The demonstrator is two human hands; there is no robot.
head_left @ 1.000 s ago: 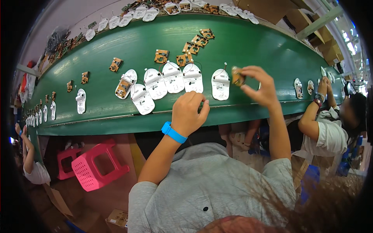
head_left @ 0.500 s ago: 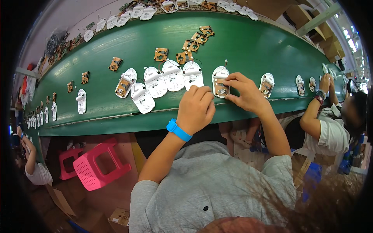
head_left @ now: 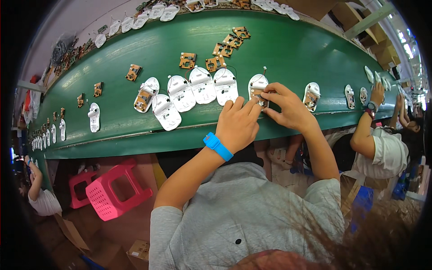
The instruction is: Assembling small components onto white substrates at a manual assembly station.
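A white oval plastic shell (head_left: pixel 258 81) lies on the green bench in front of me, a short wire standing up from its far end. Set in its near half is a brown circuit board (head_left: pixel 256 93), partly covered by my fingers. My right hand (head_left: pixel 288 109) grips the board's right side between thumb and fingers. Reaching in from the left, my left hand (head_left: pixel 237 122) has its bent fingers together at the board's near left corner. Whatever its fingertips hold, if anything, is hidden. A blue band (head_left: pixel 218 146) circles my left wrist.
Several white shells (head_left: pixel 201 85) stand in a group to the left, one with a board (head_left: pixel 143 100) on it. Loose circuit boards (head_left: pixel 215 63) lie beyond. Another fitted shell (head_left: pixel 311 96) is at right, near a co-worker's arm (head_left: pixel 363 130). Pink stools (head_left: pixel 118 191) stand below left.
My left hand has moved right and its fingertips have come onto the board. My right hand stays at the shell's right side. The bench's things have shifted slightly in view.
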